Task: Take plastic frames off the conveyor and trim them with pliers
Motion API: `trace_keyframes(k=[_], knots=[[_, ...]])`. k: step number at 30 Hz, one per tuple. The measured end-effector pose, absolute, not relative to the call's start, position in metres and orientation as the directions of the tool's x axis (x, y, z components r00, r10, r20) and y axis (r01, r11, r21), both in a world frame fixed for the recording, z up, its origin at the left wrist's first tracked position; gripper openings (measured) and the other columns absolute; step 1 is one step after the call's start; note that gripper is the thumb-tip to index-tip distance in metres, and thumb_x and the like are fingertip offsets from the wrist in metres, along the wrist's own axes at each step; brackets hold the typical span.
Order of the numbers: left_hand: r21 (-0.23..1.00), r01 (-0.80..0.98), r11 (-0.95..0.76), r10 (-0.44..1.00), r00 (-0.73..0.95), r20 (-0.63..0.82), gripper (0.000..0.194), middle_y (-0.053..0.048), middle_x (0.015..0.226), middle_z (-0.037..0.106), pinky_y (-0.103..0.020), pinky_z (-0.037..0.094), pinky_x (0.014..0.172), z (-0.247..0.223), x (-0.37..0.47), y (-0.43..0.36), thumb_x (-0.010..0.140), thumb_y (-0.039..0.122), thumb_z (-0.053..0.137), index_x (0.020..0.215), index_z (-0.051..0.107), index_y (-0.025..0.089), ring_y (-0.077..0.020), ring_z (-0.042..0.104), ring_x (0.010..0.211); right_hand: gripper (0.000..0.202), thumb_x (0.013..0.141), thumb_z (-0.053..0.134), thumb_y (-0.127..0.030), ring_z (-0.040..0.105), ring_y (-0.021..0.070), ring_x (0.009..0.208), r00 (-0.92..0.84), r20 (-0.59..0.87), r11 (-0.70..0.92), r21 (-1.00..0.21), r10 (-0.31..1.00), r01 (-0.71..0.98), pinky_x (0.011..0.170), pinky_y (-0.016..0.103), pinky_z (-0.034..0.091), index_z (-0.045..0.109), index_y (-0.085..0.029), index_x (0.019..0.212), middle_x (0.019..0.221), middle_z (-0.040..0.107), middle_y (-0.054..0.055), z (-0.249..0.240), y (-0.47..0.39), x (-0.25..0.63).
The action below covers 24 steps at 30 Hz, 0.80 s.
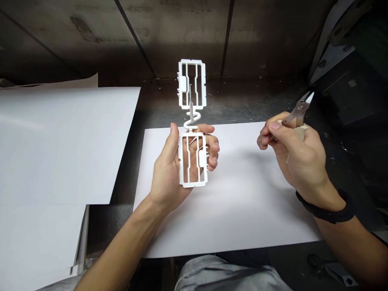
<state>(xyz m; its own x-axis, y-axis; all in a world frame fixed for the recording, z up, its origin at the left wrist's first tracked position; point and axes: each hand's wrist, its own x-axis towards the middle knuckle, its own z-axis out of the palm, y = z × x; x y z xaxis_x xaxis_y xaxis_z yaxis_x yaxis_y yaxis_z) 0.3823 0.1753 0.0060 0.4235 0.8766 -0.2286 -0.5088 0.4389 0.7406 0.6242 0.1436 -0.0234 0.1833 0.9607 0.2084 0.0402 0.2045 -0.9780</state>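
A white plastic moulding rests across the palm and curled fingers of my left hand, over a white sheet. It has two rectangular frames with thin inner bars, joined by an S-shaped runner. A thin pointed sprue stands up from the runner, in front of the far frame. Small prongs line one side of each frame. To the right, my right hand is closed around a pair of nippers, apart from the moulding. The nippers' jaws point up and away from me, slightly parted; the handles are mostly hidden in the palm.
Below my hands a white sheet lies on the dark metal bench. Larger white sheets are at the left. Small white scraps dot the bench. Behind stands a metal panel wall; dark equipment is on the right.
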Motion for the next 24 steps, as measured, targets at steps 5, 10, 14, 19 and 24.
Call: trace_keyframes(k=[5, 10, 14, 19, 24], knots=[[0.729, -0.493, 0.474, 0.840, 0.501, -0.207, 0.060, -0.006, 0.087, 0.070, -0.023, 0.056, 0.065, -0.001, 0.380, 0.173, 0.122, 0.052, 0.031, 0.108, 0.076, 0.016, -0.0129, 0.066, 0.062, 0.022, 0.116, 0.069, -0.029, 0.055, 0.0205, 0.081, 0.151, 0.194, 0.191, -0.981, 0.969, 0.030, 0.074, 0.032, 0.045, 0.072, -0.019, 0.096, 0.093, 0.059, 0.005, -0.026, 0.141, 0.625], [0.739, -0.382, 0.555, 0.736, 0.640, -0.222, 0.053, -0.007, 0.086, 0.073, -0.024, 0.053, 0.057, -0.011, 0.380, 0.168, 0.119, 0.057, 0.038, 0.109, 0.073, 0.018, -0.0145, 0.066, 0.055, 0.027, 0.119, 0.068, -0.038, 0.053, 0.0193, 0.082, 0.101, 0.163, 0.167, -0.985, 0.981, -0.032, 0.075, 0.031, 0.043, 0.069, -0.021, 0.099, 0.091, 0.058, 0.003, -0.027, 0.139, 0.622], [0.745, -0.314, 0.588, 0.659, 0.720, -0.217, 0.053, -0.008, 0.086, 0.074, -0.026, 0.052, 0.057, -0.013, 0.380, 0.165, 0.117, 0.060, 0.042, 0.108, 0.072, 0.018, -0.0148, 0.063, 0.053, 0.031, 0.119, 0.070, -0.042, 0.051, 0.0197, 0.083, 0.097, 0.145, 0.151, -0.987, 0.985, -0.059, 0.074, 0.032, 0.040, 0.068, -0.021, 0.097, 0.092, 0.057, 0.003, -0.027, 0.142, 0.620], [0.750, -0.354, 0.559, 0.738, 0.624, -0.256, 0.048, -0.005, 0.081, 0.065, -0.026, 0.042, 0.058, -0.010, 0.383, 0.166, 0.114, 0.059, 0.047, 0.105, 0.068, 0.017, -0.0126, 0.053, 0.054, 0.022, 0.116, 0.075, -0.039, 0.046, 0.0206, 0.088, 0.096, 0.088, 0.094, -0.994, 0.991, -0.058, 0.083, 0.034, 0.037, 0.068, -0.023, 0.102, 0.097, 0.051, 0.002, -0.029, 0.143, 0.625], [0.809, -0.294, 0.509, 0.812, 0.477, -0.337, 0.037, 0.001, 0.092, 0.057, -0.023, 0.044, 0.064, -0.012, 0.385, 0.174, 0.113, 0.056, 0.058, 0.107, 0.060, 0.019, -0.0083, 0.050, 0.061, 0.008, 0.114, 0.073, -0.031, 0.049, 0.0212, 0.091, 0.044, 0.063, 0.064, -0.998, 0.997, -0.023, 0.084, 0.034, 0.039, 0.076, -0.025, 0.110, 0.105, 0.057, 0.003, -0.027, 0.143, 0.631]])
